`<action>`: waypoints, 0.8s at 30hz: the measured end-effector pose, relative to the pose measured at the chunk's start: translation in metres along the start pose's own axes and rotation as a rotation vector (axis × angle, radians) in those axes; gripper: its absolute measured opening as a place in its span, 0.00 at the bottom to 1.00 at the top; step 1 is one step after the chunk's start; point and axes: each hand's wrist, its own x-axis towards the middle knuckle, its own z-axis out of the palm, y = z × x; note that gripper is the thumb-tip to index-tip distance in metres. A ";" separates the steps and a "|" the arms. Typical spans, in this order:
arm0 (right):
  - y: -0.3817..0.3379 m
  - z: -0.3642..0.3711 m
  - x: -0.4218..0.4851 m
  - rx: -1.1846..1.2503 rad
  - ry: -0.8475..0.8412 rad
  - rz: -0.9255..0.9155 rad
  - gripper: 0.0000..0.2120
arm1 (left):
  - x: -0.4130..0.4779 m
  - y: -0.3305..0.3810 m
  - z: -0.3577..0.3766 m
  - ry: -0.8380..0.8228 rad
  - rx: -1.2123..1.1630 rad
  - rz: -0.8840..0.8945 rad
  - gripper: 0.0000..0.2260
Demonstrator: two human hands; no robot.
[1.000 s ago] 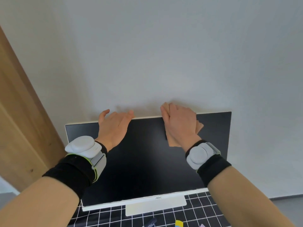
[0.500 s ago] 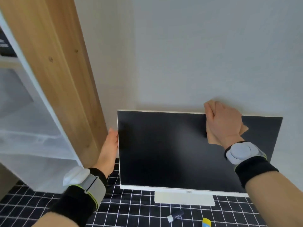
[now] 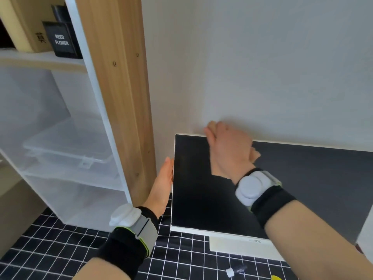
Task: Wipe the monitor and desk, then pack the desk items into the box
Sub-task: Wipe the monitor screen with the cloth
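At the far left, a white shelving unit with a light wooden side panel (image 3: 121,93) is seen, with a black box lettered "REED FLOWER" (image 3: 61,40) standing on its upper shelf and a clear plastic lidded container (image 3: 66,152) lying on the shelf below. Just right of the wooden panel, the left hand (image 3: 162,184) is laid flat, fingers extended, against the left edge of the white-framed flat monitor with a black screen (image 3: 201,199); nothing is gripped by it. A grey sensor on a black wristband is worn on each of the 2 wrists. The monitor is stood on the desk covered by a black cloth with a white grid (image 3: 60,245), its back close to the pale wall (image 3: 262,67). At the top edge of the screen, near its left corner, the right hand (image 3: 228,146) is pressed over a tan wiping cloth (image 3: 255,154), which is held against the glass by the closed-together fingers; only a corner of the cloth is shown past the hand. On the desk below the monitor's white base, a small dark tube with a white cap (image 3: 236,270) is lain, and a yellow object (image 3: 277,277) is cut off by the lower edge.
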 end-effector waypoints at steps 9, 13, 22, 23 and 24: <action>-0.093 -0.011 0.035 0.378 -0.379 -0.167 0.25 | 0.005 -0.001 -0.010 -0.013 0.019 0.018 0.17; -0.065 -0.041 0.053 0.977 -0.891 0.069 0.28 | 0.008 0.020 -0.007 0.157 0.226 0.253 0.38; 0.035 -0.044 0.058 0.449 -0.886 0.110 0.36 | 0.053 0.050 -0.008 0.250 1.305 0.663 0.38; 0.047 -0.039 0.050 0.367 -0.885 0.138 0.38 | 0.057 0.053 -0.007 0.227 1.375 0.634 0.37; 0.056 -0.035 0.044 0.323 -0.867 0.147 0.39 | 0.061 0.058 -0.007 0.204 1.411 0.614 0.36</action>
